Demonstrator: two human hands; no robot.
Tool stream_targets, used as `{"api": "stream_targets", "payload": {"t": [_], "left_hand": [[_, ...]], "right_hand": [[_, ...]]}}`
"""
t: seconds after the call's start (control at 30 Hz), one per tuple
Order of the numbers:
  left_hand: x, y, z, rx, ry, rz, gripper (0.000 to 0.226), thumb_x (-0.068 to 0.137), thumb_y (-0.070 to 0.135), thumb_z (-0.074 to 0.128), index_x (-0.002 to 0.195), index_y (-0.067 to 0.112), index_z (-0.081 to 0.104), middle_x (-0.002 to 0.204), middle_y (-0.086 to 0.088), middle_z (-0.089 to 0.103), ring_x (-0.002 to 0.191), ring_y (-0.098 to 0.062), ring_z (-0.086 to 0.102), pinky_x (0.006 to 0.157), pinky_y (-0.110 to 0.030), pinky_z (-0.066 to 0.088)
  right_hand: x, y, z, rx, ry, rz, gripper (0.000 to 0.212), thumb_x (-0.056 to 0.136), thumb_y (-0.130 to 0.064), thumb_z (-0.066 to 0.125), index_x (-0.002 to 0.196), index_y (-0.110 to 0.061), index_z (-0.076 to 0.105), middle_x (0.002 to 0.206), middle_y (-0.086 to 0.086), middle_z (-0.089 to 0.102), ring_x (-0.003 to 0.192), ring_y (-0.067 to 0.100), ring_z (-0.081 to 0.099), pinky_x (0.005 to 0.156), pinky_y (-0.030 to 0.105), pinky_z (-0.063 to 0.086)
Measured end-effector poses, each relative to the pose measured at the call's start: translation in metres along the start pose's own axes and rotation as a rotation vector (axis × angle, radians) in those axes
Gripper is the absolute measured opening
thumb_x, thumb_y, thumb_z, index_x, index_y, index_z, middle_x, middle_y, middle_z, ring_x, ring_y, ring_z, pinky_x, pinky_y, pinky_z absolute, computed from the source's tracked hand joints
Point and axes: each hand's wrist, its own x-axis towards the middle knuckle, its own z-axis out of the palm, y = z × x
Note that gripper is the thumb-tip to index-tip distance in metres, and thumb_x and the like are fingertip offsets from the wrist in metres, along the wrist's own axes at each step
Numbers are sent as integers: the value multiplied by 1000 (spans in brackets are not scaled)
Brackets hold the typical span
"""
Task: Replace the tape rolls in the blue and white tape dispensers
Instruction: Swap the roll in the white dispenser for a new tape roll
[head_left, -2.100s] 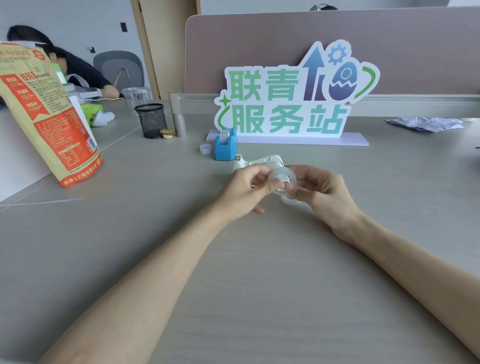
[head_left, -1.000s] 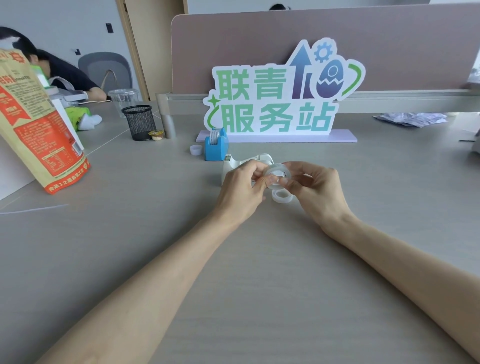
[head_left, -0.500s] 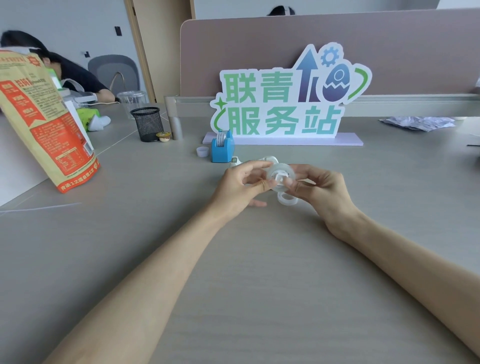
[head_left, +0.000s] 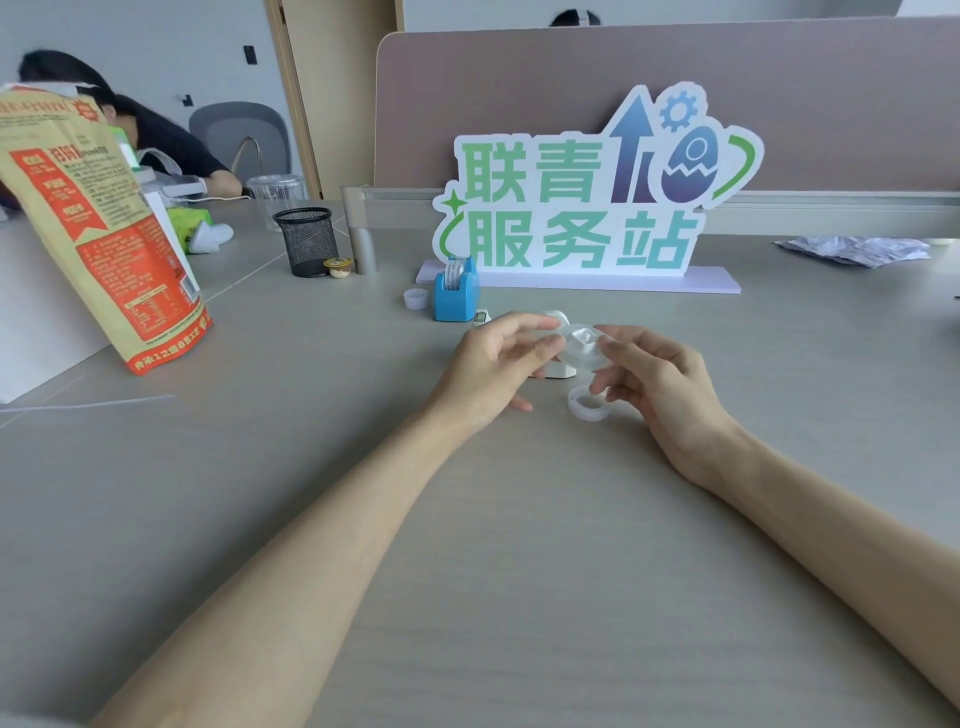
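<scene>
My left hand (head_left: 498, 364) and my right hand (head_left: 649, 379) hold a clear tape roll (head_left: 582, 345) between their fingertips, just above the desk. The white tape dispenser (head_left: 558, 370) sits right behind and below the roll, mostly hidden by my fingers. A second clear tape roll (head_left: 588, 404) lies flat on the desk under my right fingers. The blue tape dispenser (head_left: 457, 293), with a roll in it, stands farther back to the left. A small white ring (head_left: 416, 299) lies beside it.
A green-lettered sign (head_left: 587, 208) stands behind the dispensers. A tall printed bag (head_left: 98, 234) leans at the left. A black mesh pen cup (head_left: 306, 241) and crumpled plastic (head_left: 852, 249) sit at the back. A person leans on the far left desk.
My hands have kept turning the clear roll between the fingertips, in about the same spot. The second roll has stayed on the desk.
</scene>
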Motion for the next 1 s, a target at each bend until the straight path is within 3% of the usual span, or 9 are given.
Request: {"api": "stream_targets", "payload": {"t": [0.17,0.27,0.43,0.57,0.7,0.83,1.0], "left_hand": [[0,2,0,111,14,50,41,81,25,74,122,25,65,100,10,69,92,-10,65,49,-28,55],[0,1,1,104,67,41,36,83,27,72,119,25,68,103,9,71,94,-4,66,53,-31,58],[0,2,2,-2,175,-37,29,82,28,73,109,18,72,101,2,75,87,-4,69,59,-27,58],[0,3,3,-21,207,-53,19,84,23,72,100,13,73,88,-1,74,82,-7,70,58,-29,59],[0,2,5,-28,197,-53,9,86,18,69,93,14,72,85,-2,73,81,-9,70,53,-29,58],[-1,3,5,-81,176,-75,3,88,14,67,89,14,69,81,0,71,75,-6,69,50,-29,58],[-3,4,10,-82,165,-77,8,92,12,60,93,10,67,78,3,69,77,-11,66,47,-31,58]], "right_hand": [[-2,-1,0,-35,14,-21,20,90,-23,64,106,-12,71,75,1,69,63,14,64,63,23,47],[-4,-2,2,-65,1,-41,26,89,-27,66,111,-15,71,82,1,73,74,13,68,71,27,50],[-3,-1,1,-69,-10,-48,38,82,-4,72,119,-10,64,90,4,72,80,8,69,68,17,52],[-2,0,2,-61,32,-87,31,79,-1,74,108,-6,65,91,5,72,76,4,68,63,17,52],[-1,2,0,-66,42,-79,25,79,-3,75,100,-10,63,88,3,72,76,8,67,67,26,53],[-2,2,0,-50,34,-104,21,79,-1,74,94,-11,62,93,-1,72,79,6,67,67,25,55],[-1,3,0,25,29,-116,23,79,2,73,90,-12,59,113,-4,71,95,11,71,69,19,54]]}}
